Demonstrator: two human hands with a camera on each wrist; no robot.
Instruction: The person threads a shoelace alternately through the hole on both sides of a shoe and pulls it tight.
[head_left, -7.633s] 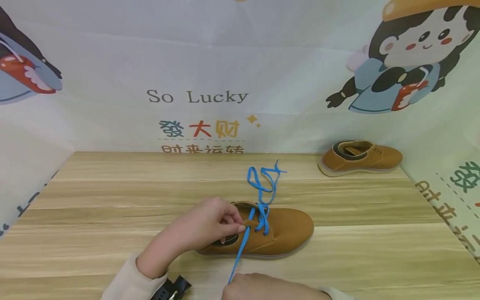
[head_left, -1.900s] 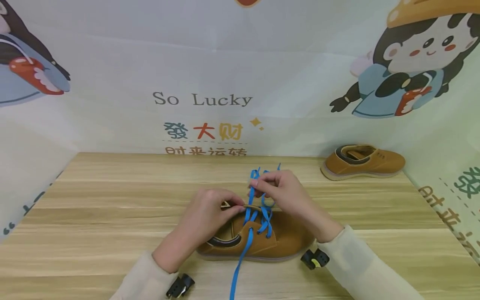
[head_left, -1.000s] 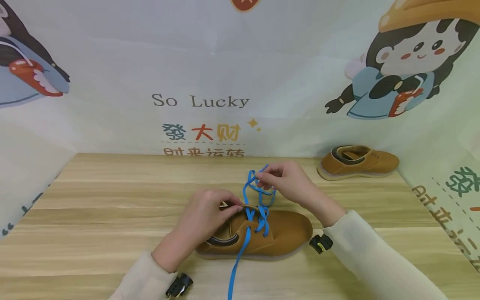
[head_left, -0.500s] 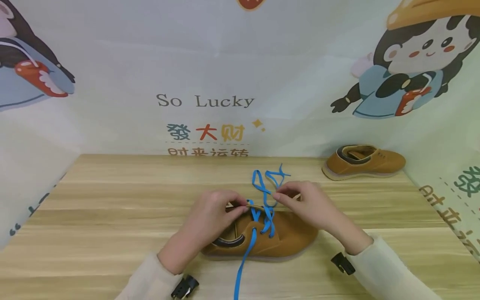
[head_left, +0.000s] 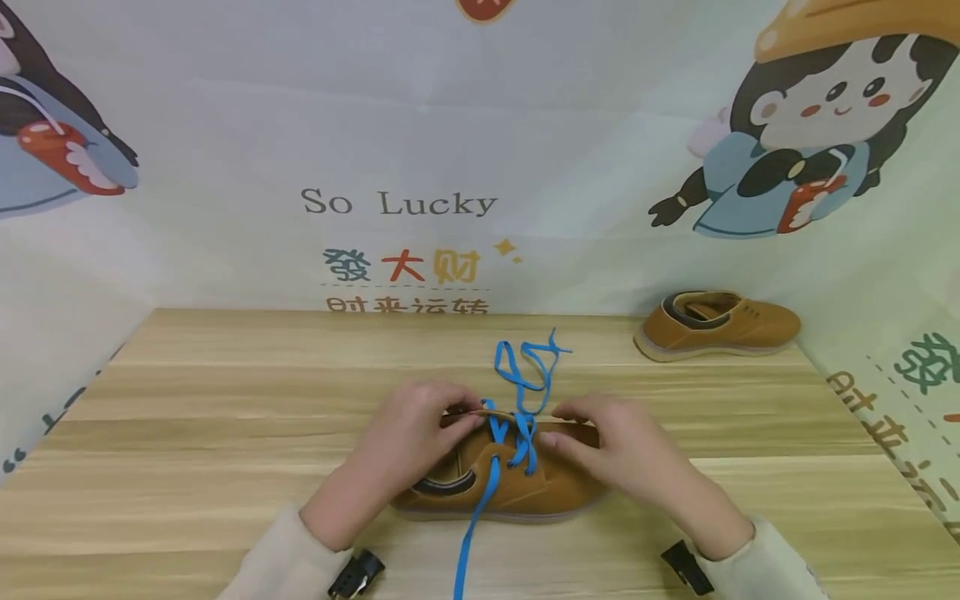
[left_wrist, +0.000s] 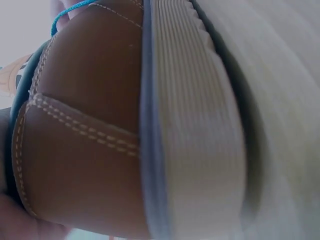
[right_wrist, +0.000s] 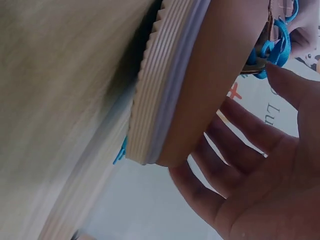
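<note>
A brown leather shoe (head_left: 517,500) lies on the table, toe to the right, with a blue shoelace (head_left: 491,482) through its eyelets. One lace end hangs over the near side toward me. My left hand (head_left: 405,442) pinches the shoe's far upper edge near the opening, thumb against forefinger. Over the toe part, my right hand (head_left: 637,442) has its fingers spread and relaxed, thumb near the crossed laces. In the right wrist view, the right fingers lie along the far side of the shoe (right_wrist: 210,65). Its heel and sole (left_wrist: 195,130) fill the left wrist view.
Loose loops of the lace (head_left: 534,367) lie on the table behind the shoe. A second brown shoe (head_left: 750,325) without a lace stands at the back right corner. Printed cloth walls (head_left: 225,167) border the wooden table (head_left: 225,400) at the back and sides.
My right hand, which held up the lace on the far side, has let it go and moved down to the toe part. The left hand keeps its pinch on the upper edge.
</note>
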